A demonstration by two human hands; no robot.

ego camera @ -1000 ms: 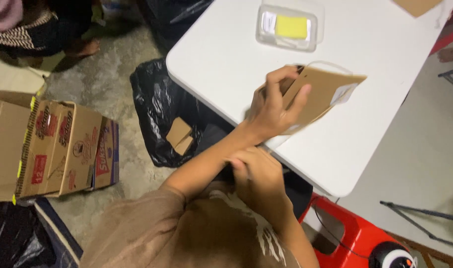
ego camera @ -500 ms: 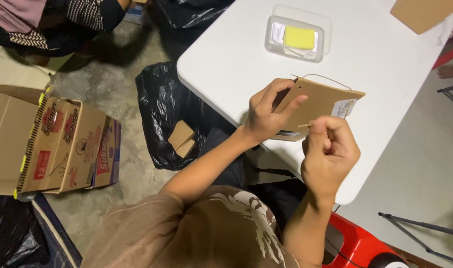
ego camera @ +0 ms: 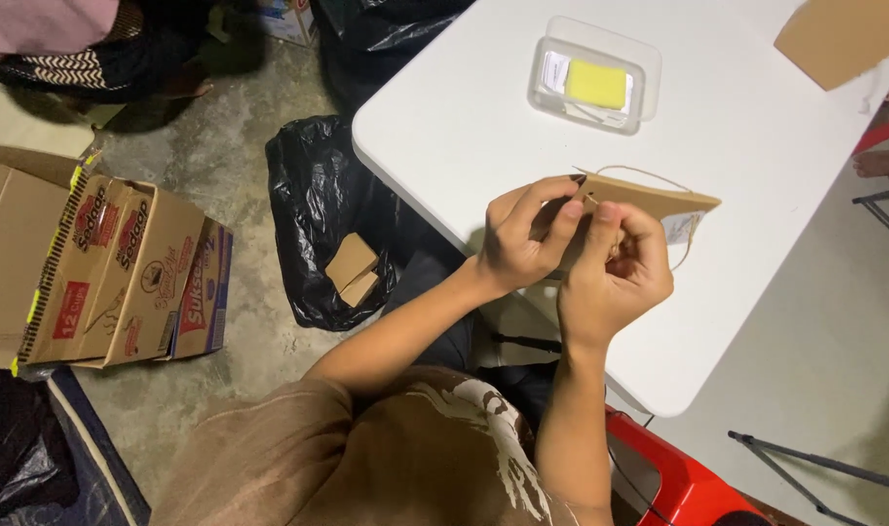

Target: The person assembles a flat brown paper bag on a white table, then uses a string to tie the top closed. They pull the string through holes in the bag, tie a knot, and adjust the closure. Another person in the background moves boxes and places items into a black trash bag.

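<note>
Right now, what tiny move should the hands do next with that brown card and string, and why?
Probably pull the thin string snug. The right hand pinches at the brown card edge, the left hand steadies it, and the string loops loosely above.

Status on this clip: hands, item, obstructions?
Left hand and right hand both grip brown paper bag above white table. String handle loose. Nothing obstructing.
</note>
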